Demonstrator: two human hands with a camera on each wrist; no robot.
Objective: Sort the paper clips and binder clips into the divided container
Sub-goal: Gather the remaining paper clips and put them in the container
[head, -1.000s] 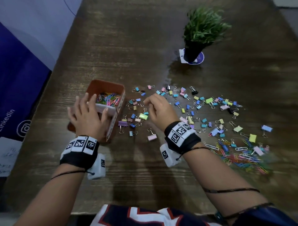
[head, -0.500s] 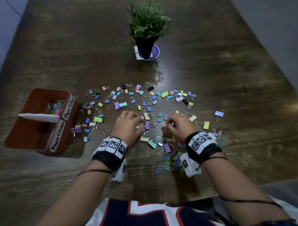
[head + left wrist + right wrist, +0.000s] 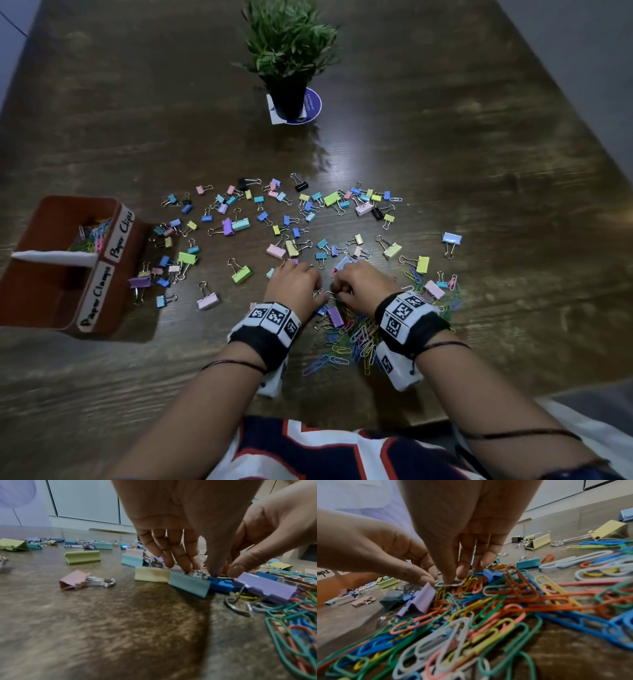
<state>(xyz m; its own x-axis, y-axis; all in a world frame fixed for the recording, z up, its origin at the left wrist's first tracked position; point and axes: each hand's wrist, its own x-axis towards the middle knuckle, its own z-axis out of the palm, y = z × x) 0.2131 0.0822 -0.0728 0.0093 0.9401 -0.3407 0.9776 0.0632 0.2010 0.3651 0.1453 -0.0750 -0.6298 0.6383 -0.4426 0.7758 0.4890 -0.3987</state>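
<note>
Colourful binder clips (image 3: 239, 224) lie scattered over the dark wooden table (image 3: 479, 171). A pile of paper clips (image 3: 356, 339) lies near me. The brown divided container (image 3: 37, 301) stands at the left, with paper clips (image 3: 94, 234) in its far compartment. Both hands meet at the pile's far edge. My left hand (image 3: 296, 284) (image 3: 200, 572) pinches the wire handle of a teal binder clip (image 3: 188, 583). My right hand (image 3: 359, 284) (image 3: 452, 580) pinches a white paper clip (image 3: 449, 585). A purple binder clip (image 3: 418, 603) lies just beside it.
A potted plant (image 3: 287, 58) stands on a round coaster at the far middle of the table. The container's labels (image 3: 121, 233) read "Paper Clips" and "Paper Clamps", and a white divider (image 3: 54, 257) splits it. The table's front edge is close to my body.
A second ago my left hand was at the container and my right hand over the binder clips. Both have moved right and drawn together at the paper clip pile.
</note>
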